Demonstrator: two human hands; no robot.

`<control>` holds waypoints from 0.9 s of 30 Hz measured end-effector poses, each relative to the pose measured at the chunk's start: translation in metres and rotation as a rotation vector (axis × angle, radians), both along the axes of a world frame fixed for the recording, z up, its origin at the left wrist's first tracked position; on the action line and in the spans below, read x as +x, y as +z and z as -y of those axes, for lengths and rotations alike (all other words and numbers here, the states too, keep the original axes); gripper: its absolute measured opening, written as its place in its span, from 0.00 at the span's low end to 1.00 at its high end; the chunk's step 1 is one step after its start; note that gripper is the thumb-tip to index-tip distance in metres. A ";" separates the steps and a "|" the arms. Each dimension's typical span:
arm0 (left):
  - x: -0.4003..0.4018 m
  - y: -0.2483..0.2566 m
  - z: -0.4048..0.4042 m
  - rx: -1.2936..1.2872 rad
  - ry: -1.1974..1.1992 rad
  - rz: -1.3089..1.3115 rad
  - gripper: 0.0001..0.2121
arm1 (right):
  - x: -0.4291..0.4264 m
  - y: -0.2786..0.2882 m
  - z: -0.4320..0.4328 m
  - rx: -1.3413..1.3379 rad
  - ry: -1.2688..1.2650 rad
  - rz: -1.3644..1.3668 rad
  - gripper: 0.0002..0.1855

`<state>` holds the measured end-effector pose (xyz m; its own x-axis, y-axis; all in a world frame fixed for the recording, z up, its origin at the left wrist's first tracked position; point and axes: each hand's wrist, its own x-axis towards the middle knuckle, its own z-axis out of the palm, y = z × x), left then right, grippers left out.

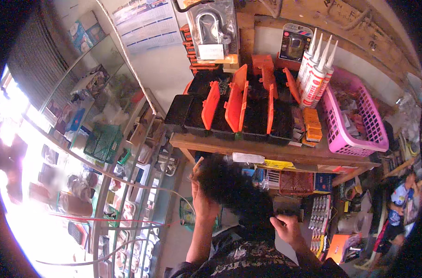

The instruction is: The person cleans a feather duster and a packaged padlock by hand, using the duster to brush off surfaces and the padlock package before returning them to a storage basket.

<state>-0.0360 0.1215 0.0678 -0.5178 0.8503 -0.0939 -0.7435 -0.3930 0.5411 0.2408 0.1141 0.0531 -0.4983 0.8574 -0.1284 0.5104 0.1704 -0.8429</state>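
A bushy black duster (237, 194), which looks like a feather duster, spreads in front of my dark printed shirt (252, 260). My left hand (203, 201) grips it at its left side, and a short tan stick end (199, 162) pokes up above the fingers. At the duster's lower right edge is my right hand (288, 227), its fingers curled and thumb raised. Whether that hand grips part of the duster is hidden. Beyond both hands, black plastic bins (197, 113) with raised orange lids (237, 104) stand on a wooden shelf (211, 142).
White sealant tubes (313, 78), small orange boxes (312, 127) and a pink plastic basket (350, 139) share the shelf. To the left stands a glass display case (127, 194) with goods inside. A rope (127, 59) hangs nearby. Another person (397, 212) is at far right.
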 end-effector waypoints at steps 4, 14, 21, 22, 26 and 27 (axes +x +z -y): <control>0.003 -0.007 0.004 0.001 0.041 -0.040 0.19 | -0.004 -0.009 0.000 0.024 0.079 -0.044 0.14; 0.010 -0.021 0.011 -0.110 0.063 -0.220 0.20 | -0.017 0.006 0.000 0.008 -0.057 0.025 0.14; -0.003 -0.004 0.010 -0.092 0.026 -0.308 0.17 | 0.032 0.011 -0.018 0.004 -0.235 0.002 0.14; -0.005 0.001 0.008 -0.040 0.022 -0.116 0.16 | 0.043 0.022 -0.022 -0.103 -0.428 -0.175 0.13; -0.015 0.008 0.008 -0.014 -0.042 -0.020 0.16 | 0.092 0.047 -0.041 -0.055 -0.618 -0.802 0.09; -0.016 0.011 0.011 -0.015 -0.068 0.009 0.16 | 0.104 0.050 -0.044 -0.047 -0.635 -0.864 0.08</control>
